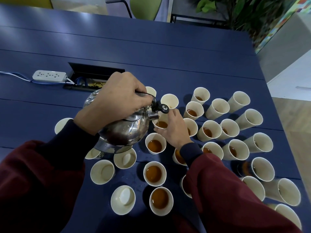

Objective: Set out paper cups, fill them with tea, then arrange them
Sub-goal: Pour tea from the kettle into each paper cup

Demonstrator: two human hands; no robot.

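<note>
Many paper cups [154,173] stand close together on the blue worktop [151,56], several with tea. The left hand [116,101] has its grip closed round the handle of the steel kettle [127,132], tilted over one cup [161,124]; the right hand [173,130] holds this cup by its side. Such cups should be light, soft and easily tipped, so hold low and gently. The kettle partly hides some cups; the stream is hard to see.

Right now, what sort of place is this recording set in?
Probably an office meeting room: a long blue table with a built-in cable box, a power strip, and a green chair beyond.
</note>
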